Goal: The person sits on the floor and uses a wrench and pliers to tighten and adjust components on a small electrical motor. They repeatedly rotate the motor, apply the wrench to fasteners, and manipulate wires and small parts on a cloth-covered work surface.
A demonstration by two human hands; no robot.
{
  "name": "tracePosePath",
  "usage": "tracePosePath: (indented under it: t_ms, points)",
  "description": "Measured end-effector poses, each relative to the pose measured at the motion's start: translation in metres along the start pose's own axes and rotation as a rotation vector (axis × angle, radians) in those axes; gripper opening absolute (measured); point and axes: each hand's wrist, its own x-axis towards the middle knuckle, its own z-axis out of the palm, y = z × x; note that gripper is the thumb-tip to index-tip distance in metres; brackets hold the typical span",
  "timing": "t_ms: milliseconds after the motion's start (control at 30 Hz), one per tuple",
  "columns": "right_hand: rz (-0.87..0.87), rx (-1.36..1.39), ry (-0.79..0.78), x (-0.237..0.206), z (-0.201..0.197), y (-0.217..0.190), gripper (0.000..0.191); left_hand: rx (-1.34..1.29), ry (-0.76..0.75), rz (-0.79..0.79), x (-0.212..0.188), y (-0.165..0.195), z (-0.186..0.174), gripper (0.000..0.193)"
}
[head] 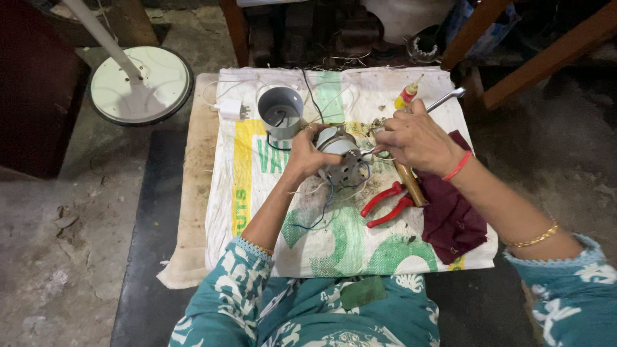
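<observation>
My left hand (pixel 307 151) grips a small round metal motor (pixel 340 157) with blue and white wires trailing from it, holding it over a printed white sack cloth (pixel 308 225). My right hand (pixel 416 138) holds a slim metal tool (pixel 447 98), its handle sticking out to the upper right, with the working end at the motor's right side. The fingers of both hands hide part of the motor.
A grey plastic cup-shaped housing (pixel 280 110) with a black wire stands behind the motor. Red-handled pliers (pixel 385 204), a wooden-handled tool (pixel 410 183), a maroon rag (pixel 453 215), a small oil bottle (pixel 407 95) and a white plug (pixel 230 109) lie on the cloth. A white round fan base (pixel 143 83) rests on the floor, left.
</observation>
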Motion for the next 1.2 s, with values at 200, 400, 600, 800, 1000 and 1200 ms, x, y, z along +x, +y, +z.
tracePosePath:
  t_ms: [200, 400, 600, 800, 1000, 1200]
  points:
    - [-0.119, -0.110, -0.074, 0.019, -0.019, -0.012, 0.007, 0.028, 0.008, -0.031, -0.001, 0.005, 0.003, 0.089]
    - [-0.197, -0.327, -0.136, 0.030, -0.033, -0.029, 0.011, 0.052, -0.021, -0.004, 0.000, 0.011, 0.004, 0.087]
    - [-0.378, -0.526, -0.219, 0.036, -0.036, -0.037, 0.015, 0.203, -0.053, 0.008, 0.000, 0.020, 0.009, 0.089]
    - [-0.079, -0.108, -0.085, 0.017, 0.000, -0.016, 0.017, 0.086, -0.023, 0.025, -0.003, 0.013, 0.004, 0.087]
    - [0.490, 0.850, -0.034, -0.016, 0.074, -0.033, 0.023, -0.033, -0.011, 0.055, -0.003, -0.002, 0.001, 0.089]
    - [0.551, 0.870, -0.050, -0.021, 0.086, -0.031, 0.024, -0.106, -0.036, 0.061, -0.003, -0.006, -0.003, 0.089]
